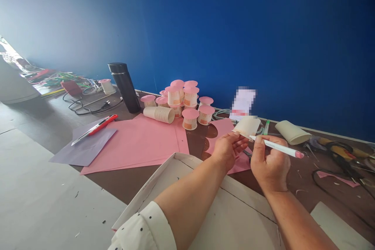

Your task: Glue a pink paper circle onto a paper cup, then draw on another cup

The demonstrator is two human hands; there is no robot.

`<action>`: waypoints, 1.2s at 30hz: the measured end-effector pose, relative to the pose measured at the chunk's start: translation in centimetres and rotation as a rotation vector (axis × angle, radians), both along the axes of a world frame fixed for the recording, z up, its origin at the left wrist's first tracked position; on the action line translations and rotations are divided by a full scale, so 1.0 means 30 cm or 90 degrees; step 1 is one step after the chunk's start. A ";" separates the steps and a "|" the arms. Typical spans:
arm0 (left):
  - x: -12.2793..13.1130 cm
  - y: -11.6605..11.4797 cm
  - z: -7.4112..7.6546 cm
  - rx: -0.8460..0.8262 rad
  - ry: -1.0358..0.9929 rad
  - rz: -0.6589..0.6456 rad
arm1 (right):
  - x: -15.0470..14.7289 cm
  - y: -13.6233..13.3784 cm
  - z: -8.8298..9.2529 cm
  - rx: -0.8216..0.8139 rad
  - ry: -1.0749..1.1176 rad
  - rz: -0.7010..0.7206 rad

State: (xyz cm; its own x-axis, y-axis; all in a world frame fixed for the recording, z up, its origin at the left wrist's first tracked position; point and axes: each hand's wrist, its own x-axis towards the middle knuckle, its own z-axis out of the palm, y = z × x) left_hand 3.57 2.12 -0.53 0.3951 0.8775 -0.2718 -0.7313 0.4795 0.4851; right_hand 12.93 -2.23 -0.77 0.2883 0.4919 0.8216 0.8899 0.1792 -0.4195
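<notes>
My left hand [228,149] is closed on the rim of a white paper cup [247,126], which it holds upside down and tilted above the table. In my right hand [271,164] is a white marker [281,147] with a pink end, its tip touching or very close to the cup's lower edge. Beyond my left hand stands a cluster of small cup houses with pink paper roofs [190,114] and orange drawings on their sides. A stack of nested paper cups [159,114] lies sideways in front of them. Pink paper with round cut-outs [219,131] lies partly under my left hand.
Pink sheets [140,140] and a purple sheet [96,148] lie to the left, with a red utility knife [96,128] on top. A black flask [125,88] stands behind. An open cardboard box [234,218] sits nearest me. Cups [293,133] and black cables [342,156] lie at right.
</notes>
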 end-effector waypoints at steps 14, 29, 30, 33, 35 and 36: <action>0.000 0.002 -0.008 0.017 0.013 0.006 | -0.005 -0.005 0.008 -0.010 -0.006 0.006; 0.004 0.000 -0.008 0.027 0.026 0.000 | 0.000 -0.002 -0.001 0.009 -0.023 -0.007; 0.003 -0.001 -0.007 0.026 0.028 0.000 | 0.002 -0.002 -0.001 0.009 -0.026 -0.009; -0.001 -0.003 -0.002 0.019 0.038 -0.006 | 0.007 0.000 -0.003 0.008 -0.034 -0.011; -0.005 -0.004 0.003 0.015 0.052 -0.019 | 0.008 0.000 -0.004 0.011 -0.042 -0.007; -0.006 -0.004 0.005 0.017 0.057 -0.022 | 0.008 0.000 -0.005 0.012 -0.044 -0.006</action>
